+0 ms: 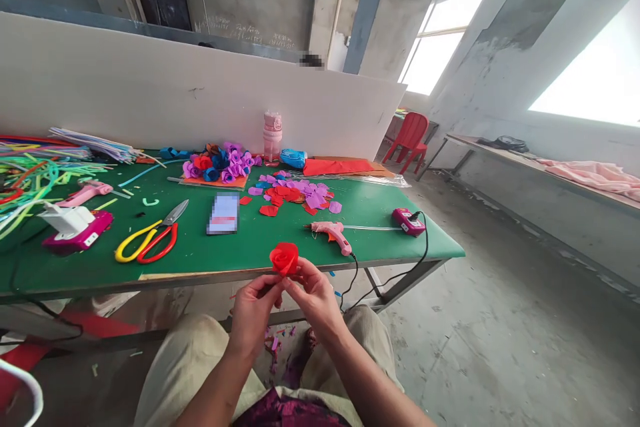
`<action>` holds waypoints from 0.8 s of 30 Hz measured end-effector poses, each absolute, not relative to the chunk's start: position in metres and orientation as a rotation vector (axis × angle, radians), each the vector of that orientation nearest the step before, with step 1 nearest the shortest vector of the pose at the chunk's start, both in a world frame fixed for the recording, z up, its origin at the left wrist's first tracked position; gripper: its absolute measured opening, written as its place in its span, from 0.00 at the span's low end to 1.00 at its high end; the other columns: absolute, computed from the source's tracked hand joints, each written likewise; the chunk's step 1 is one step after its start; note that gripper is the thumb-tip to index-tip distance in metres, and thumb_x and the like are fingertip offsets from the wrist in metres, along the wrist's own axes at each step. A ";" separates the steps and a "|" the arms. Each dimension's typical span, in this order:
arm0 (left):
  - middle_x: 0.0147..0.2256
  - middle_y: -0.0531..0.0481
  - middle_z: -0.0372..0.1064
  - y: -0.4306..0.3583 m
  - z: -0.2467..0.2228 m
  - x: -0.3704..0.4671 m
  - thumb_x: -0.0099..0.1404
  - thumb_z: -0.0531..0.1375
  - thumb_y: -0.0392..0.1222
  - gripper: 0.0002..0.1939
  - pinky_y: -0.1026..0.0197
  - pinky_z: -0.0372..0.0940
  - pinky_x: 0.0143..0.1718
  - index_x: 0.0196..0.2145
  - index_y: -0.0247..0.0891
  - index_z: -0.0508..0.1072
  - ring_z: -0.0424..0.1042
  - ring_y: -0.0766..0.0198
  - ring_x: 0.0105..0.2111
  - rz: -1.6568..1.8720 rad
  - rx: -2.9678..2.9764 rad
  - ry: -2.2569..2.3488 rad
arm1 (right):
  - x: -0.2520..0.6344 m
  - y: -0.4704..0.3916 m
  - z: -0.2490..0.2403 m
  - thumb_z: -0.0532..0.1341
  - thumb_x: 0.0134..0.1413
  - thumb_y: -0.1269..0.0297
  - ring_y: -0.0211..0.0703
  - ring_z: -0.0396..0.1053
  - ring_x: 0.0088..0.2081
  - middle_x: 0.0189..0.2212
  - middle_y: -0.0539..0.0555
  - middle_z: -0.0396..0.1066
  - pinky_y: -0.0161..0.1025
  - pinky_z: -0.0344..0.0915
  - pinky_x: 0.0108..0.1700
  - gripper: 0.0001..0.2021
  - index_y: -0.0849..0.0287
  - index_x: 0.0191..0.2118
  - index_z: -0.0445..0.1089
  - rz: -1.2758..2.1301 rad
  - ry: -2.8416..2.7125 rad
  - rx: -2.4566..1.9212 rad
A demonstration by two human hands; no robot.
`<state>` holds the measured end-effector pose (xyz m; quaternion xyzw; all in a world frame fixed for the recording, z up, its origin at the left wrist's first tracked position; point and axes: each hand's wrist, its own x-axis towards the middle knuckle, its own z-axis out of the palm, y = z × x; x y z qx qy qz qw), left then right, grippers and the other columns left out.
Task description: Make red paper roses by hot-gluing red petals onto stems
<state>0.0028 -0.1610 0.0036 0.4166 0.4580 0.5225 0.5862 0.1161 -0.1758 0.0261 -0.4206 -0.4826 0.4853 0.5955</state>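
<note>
A red paper flower (284, 259) is held upright just off the table's front edge, above my knees. My left hand (254, 310) pinches its base from the left, fingers closed. From the right, my right hand (316, 297) has its thumb and fingers closed on the base and side of the same flower. Behind it on the green table lie loose red petals (285, 195) and purple petals (316, 195). Finished purple, blue and red flowers (225, 163) are heaped on an orange sheet. A pink glue gun (333, 233) lies to the right of the flower.
Scissors (155, 233) and a phone (223, 213) lie on the green table (270, 240). Left are a second pink glue gun (86, 193), a white plug on a purple socket (77, 233) and colored sticks. A pink bottle (273, 139) stands by the white board (200, 93). A black cord hangs at right.
</note>
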 end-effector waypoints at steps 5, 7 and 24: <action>0.17 0.56 0.61 -0.164 0.007 0.011 0.48 0.67 0.49 0.13 0.66 0.53 0.23 0.26 0.35 0.77 0.56 0.71 0.20 1.208 0.919 1.010 | 0.119 -0.176 0.019 0.64 0.49 0.63 0.44 0.70 0.38 0.36 0.52 0.74 0.40 0.66 0.42 0.16 0.55 0.46 0.71 1.194 -1.032 -0.968; 0.17 0.56 0.61 -0.165 0.008 0.014 0.49 0.67 0.49 0.13 0.67 0.53 0.22 0.25 0.35 0.76 0.56 0.71 0.20 1.206 0.900 0.983 | 0.121 -0.176 0.018 0.65 0.48 0.62 0.43 0.70 0.36 0.34 0.52 0.74 0.39 0.66 0.39 0.15 0.55 0.45 0.71 1.220 -0.995 -0.963; 0.31 0.46 0.75 -0.153 0.008 0.003 0.51 0.67 0.44 0.15 0.63 0.60 0.31 0.36 0.35 0.79 0.67 0.66 0.27 1.157 0.697 0.780 | 0.119 -0.181 0.024 0.69 0.44 0.68 0.32 0.67 0.27 0.33 0.50 0.74 0.34 0.67 0.38 0.15 0.56 0.42 0.74 1.565 -0.565 -0.772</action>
